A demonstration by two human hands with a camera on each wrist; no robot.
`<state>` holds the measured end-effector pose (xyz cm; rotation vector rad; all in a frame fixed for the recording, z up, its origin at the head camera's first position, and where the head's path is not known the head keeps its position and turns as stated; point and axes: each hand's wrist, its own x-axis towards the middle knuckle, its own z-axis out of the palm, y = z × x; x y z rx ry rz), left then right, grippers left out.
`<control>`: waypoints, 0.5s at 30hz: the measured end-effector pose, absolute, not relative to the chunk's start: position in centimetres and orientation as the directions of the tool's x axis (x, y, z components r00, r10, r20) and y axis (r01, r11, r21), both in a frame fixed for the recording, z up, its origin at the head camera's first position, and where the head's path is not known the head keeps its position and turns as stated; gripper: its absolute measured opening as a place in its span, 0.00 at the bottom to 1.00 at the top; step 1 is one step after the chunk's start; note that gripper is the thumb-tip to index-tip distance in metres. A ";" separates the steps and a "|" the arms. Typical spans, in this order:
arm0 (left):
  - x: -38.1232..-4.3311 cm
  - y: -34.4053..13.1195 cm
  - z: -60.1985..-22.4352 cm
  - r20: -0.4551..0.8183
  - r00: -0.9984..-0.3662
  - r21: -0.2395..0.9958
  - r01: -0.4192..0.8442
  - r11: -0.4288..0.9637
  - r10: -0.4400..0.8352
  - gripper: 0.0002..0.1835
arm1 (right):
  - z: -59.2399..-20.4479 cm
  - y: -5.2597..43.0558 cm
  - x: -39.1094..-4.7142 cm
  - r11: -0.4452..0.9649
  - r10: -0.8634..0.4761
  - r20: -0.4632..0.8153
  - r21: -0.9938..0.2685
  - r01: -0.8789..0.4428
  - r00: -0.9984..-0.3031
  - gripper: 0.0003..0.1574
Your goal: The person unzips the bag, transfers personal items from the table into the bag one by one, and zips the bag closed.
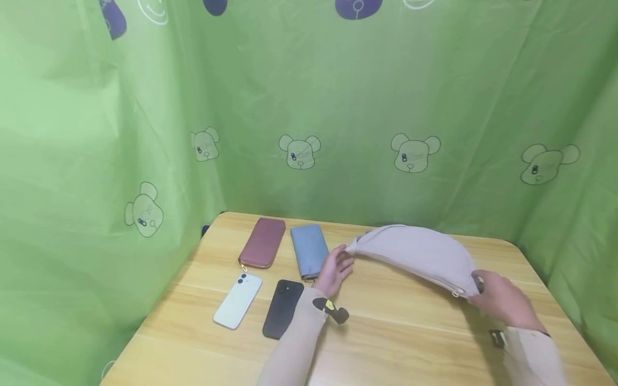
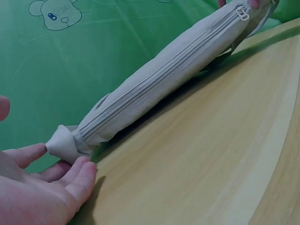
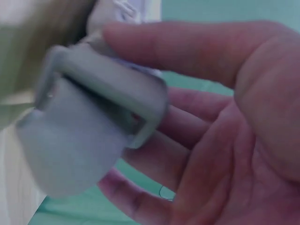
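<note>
- Nearest on my right, the right hand (image 1: 507, 300) pinches one end of the crescent bag (image 1: 415, 249), thumb on the fabric beside the grey strap buckle (image 3: 112, 77). I'd hold the cloth firmly there, not the dangling buckle, so the bag doesn't twist.
- The black smartphone (image 1: 280, 313), partly hidden by the left sleeve (image 1: 295, 338), lies on the wooden table (image 1: 396, 338) beside the white smartphone (image 1: 238, 301); I'd steer that sleeve clear.
- The left hand (image 1: 334, 272) has its fingers apart and relaxed, touching the bag's folded strap end without gripping. To take weight there, I judge the thumb should close over it.
- The bag spans between both hands, zipper pull (image 1: 455, 292) near the right fingers. I cannot tell whether its underside touches the table.
- Just beyond the left hand lies the blue wallet (image 1: 309, 249), with the burgundy wallet (image 1: 264, 241) to its left.
- Behind everything hangs the green bear-print curtain (image 1: 338, 80).
</note>
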<state>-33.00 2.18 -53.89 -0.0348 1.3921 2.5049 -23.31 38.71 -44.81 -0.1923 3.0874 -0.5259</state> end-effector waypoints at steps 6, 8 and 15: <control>-32.6 2.8 -53.4 -0.147 -0.969 0.826 -0.231 -0.514 0.199 0.38 | -44.2 38.4 -23.7 0.924 -0.127 -0.011 -0.364 -0.114 -0.992 0.49; -32.3 3.2 -53.2 -0.165 -0.972 0.822 -0.230 -0.520 0.169 0.39 | -44.1 38.3 -23.7 0.919 -0.132 -0.031 -0.378 -0.111 -0.991 0.49; -31.0 4.3 -51.5 -0.182 -0.983 0.913 -0.154 -0.378 -0.039 0.42 | -43.5 37.5 -23.7 0.882 -0.144 -0.101 -0.465 -0.081 -0.985 0.47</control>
